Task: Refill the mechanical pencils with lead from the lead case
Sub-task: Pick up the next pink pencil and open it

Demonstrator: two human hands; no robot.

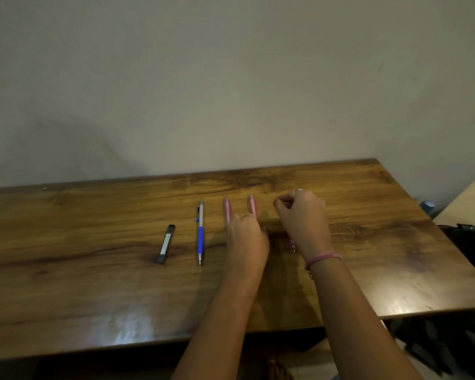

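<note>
Pencils are being lined up — right hand is curled over a pink pencil, left hand's grip can't be told; lead case lies untouched — opening is needed next.

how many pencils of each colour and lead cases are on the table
blue pencil: 1
pink pencils: 3, the third mostly hidden under the right hand
lead case: 1
total: 5
</note>
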